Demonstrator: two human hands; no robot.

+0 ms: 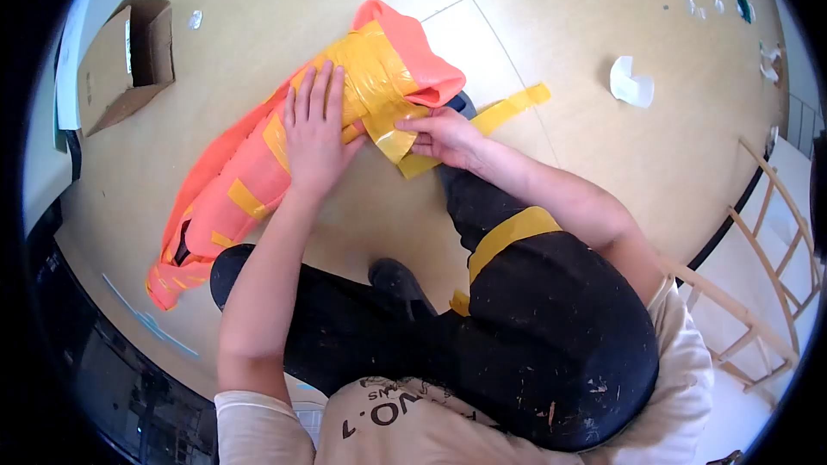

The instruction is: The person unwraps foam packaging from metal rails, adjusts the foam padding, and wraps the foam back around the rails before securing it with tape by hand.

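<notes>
A long bundle wrapped in orange-pink foam [226, 174] lies slantwise on the floor, its upper end flaring out. Yellow tape [366, 65] goes round its upper part, and shorter tape pieces dot the lower part. My left hand [316, 125] rests on the bundle at the tape's edge, fingers stretched out. At the bundle's right side, my right hand [444, 138] pinches a loose flap of yellow tape [394, 133]. Another tape strip [514, 109] sticks out beyond my right hand, over the floor. One more strip [515, 234] lies across my dark trouser knee.
An open cardboard box [112, 77] stands at the upper left. A white crumpled piece [631, 83] lies on the floor at the right, with small scraps farther off. Wooden frames [780, 267] are at the right edge. Blue strips [151, 319] lie at the lower left.
</notes>
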